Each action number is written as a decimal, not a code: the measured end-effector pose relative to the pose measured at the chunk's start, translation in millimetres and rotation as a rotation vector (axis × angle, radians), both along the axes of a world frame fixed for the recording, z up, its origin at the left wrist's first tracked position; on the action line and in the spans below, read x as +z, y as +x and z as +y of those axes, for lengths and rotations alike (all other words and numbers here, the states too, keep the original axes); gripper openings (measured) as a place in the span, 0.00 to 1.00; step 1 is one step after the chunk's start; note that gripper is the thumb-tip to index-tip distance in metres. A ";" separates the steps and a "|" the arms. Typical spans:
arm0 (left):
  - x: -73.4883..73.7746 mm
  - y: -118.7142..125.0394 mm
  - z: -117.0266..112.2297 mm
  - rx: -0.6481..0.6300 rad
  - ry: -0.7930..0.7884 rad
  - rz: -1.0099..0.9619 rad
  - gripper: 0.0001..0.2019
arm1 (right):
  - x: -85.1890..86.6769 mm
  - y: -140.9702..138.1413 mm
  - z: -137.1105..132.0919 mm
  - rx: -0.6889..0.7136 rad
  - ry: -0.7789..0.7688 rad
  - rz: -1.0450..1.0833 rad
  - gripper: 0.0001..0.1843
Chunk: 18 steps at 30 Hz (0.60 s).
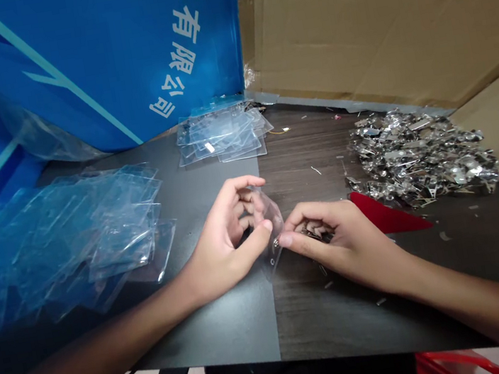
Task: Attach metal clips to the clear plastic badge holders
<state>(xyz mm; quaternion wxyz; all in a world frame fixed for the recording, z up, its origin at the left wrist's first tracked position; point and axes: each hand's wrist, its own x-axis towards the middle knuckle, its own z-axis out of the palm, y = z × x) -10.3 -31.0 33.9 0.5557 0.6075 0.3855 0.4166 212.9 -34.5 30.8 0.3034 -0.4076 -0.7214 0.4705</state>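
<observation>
Over the middle of the table, my left hand is closed on a clear plastic badge sleeve, its thumb pressed against the near face. A small hole shows at the sleeve's lower end. My right hand meets the sleeve's right side, with thumb and forefinger pinching a small metal badge clip at its edge. More metal clips sit in the curled fingers of that hand. Whether the pinched clip is fastened to the sleeve I cannot tell.
Clear sleeves lie spread at the left, and a smaller stack of sleeves at the back. A heap of metal clips is at the right, beside a red piece. Blue board and cardboard wall the table.
</observation>
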 end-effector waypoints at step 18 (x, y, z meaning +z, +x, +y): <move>-6.2 -8.5 12.1 -0.152 -0.007 -0.116 0.32 | 7.5 4.9 -2.4 0.170 0.093 0.119 0.13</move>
